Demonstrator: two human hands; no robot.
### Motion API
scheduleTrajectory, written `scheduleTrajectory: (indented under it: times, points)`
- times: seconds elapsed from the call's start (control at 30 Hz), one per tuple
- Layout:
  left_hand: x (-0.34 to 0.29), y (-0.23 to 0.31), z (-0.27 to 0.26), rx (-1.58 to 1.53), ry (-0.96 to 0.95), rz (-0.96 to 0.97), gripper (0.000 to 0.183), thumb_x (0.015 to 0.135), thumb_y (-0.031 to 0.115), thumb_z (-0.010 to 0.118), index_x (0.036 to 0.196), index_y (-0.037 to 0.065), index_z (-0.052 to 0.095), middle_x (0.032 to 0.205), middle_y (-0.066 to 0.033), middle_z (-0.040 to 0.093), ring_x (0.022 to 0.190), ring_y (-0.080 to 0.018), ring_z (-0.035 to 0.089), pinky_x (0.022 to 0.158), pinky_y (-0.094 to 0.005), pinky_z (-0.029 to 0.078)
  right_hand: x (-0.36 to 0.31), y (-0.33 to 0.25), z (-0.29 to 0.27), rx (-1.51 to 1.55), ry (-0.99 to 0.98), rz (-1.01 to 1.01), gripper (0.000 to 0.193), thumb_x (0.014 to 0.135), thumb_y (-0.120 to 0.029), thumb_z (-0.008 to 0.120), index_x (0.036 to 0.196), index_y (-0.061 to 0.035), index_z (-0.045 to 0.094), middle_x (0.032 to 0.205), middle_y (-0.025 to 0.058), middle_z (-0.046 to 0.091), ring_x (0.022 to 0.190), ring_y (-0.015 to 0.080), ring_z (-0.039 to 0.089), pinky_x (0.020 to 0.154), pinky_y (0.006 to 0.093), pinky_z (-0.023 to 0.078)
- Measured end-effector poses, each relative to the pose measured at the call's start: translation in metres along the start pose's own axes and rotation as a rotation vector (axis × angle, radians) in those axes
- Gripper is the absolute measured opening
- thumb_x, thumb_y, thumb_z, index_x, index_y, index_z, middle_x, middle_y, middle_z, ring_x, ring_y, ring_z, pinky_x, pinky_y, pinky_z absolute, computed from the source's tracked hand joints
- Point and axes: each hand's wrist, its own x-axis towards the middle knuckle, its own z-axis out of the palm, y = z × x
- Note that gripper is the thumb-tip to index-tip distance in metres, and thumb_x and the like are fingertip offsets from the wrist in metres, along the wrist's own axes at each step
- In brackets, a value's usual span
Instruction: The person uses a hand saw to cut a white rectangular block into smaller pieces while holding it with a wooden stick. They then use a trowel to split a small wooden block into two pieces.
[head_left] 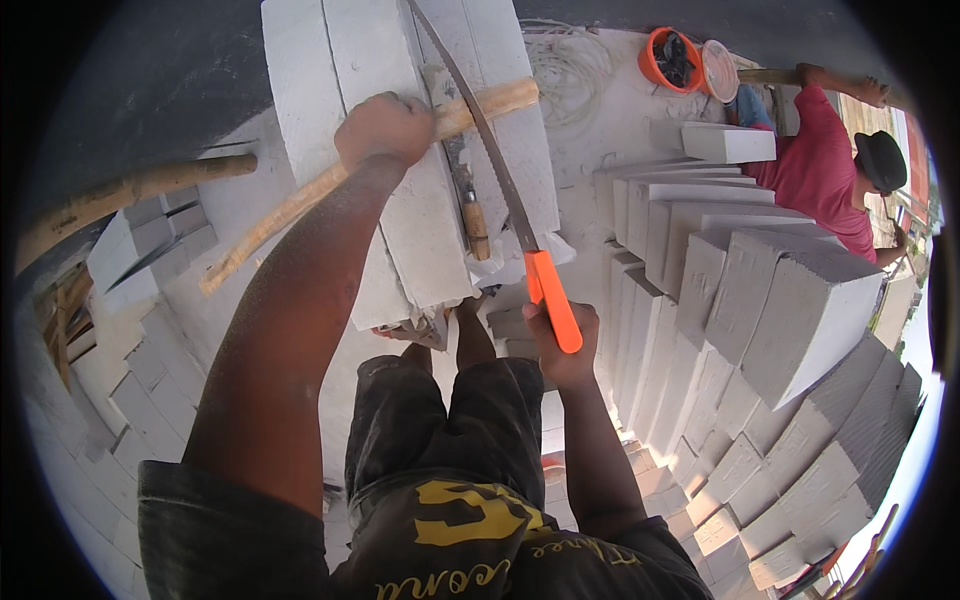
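My right hand (568, 345) is closed round the orange handle of a handsaw (510, 190). Its long blade slants up and away, crossing the wooden stick in view; I cannot tell whether its teeth bite in. In a fist, my left hand (385, 132) grips the pale wooden stick (270, 232), to the left of the blade. This stick lies aslant over a stack of white blocks (375, 60). Between the blocks, below the stick, rests a tool with a wooden handle (474, 220), its metal part partly covered.
Stacked white blocks (790, 310) rise on the right, with more blocks (150, 235) at left. A bamboo pole (140, 200) juts in from the left. An orange bucket (655, 70) stands at the far right near coiled cord (570, 75). A person in a red shirt (815, 170) is beyond.
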Motion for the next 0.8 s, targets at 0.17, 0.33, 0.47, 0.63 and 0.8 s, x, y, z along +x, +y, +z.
scheduleTrajectory:
  times: [0.17,0.33,0.47,0.63,0.8]
  points:
    - [-0.001,0.002,0.000,0.000,0.009,0.012,0.050,0.090,0.044,0.042,0.101,0.007,0.075,0.100,-0.0174,0.073,0.098,-0.0340,0.070,0.088,-0.0442,0.053,-0.012,-0.020,-0.014,-0.090,-0.007,0.041,0.028,0.093,-0.016,0.070,0.074,-0.0001,0.056,0.060,-0.0008,0.049,0.055,0.0079,0.043,0.053,0.0265,0.036]
    - [0.001,0.000,0.002,0.017,0.044,0.042,0.054,0.090,0.047,0.042,0.098,0.005,0.075,0.100,-0.0185,0.073,0.096,-0.0351,0.070,0.086,-0.0451,0.054,-0.030,-0.018,-0.018,-0.107,0.042,-0.078,0.029,0.093,-0.026,0.072,0.089,-0.0010,0.058,0.067,0.0017,0.056,0.059,0.0081,0.049,0.057,0.0249,0.042]
    - [0.015,-0.007,-0.004,0.077,0.117,0.106,0.053,0.092,0.044,0.042,0.093,0.003,0.076,0.093,-0.0168,0.074,0.091,-0.0331,0.071,0.082,-0.0449,0.055,-0.028,-0.024,-0.026,-0.036,0.082,-0.195,0.033,0.088,-0.027,0.077,0.095,-0.0014,0.058,0.069,0.0070,0.063,0.060,0.0164,0.061,0.059,0.0297,0.049]
    - [0.025,-0.015,0.017,-0.038,0.445,0.250,0.053,0.097,0.046,0.040,0.091,0.005,0.075,0.089,-0.0156,0.073,0.091,-0.0328,0.070,0.084,-0.0456,0.054,-0.028,-0.038,-0.016,-0.086,0.066,-0.086,0.034,0.091,-0.030,0.074,0.096,-0.0019,0.057,0.072,0.0081,0.063,0.062,0.0176,0.061,0.062,0.0312,0.050]
    - [0.050,-0.017,0.001,-0.103,0.363,0.161,0.061,0.099,0.059,0.040,0.089,0.008,0.073,0.087,-0.0140,0.073,0.089,-0.0316,0.070,0.082,-0.0460,0.053,0.007,-0.045,0.006,-0.135,0.104,-0.146,0.032,0.094,-0.028,0.070,0.085,-0.0025,0.052,0.060,0.0080,0.057,0.050,0.0169,0.054,0.054,0.0322,0.046]
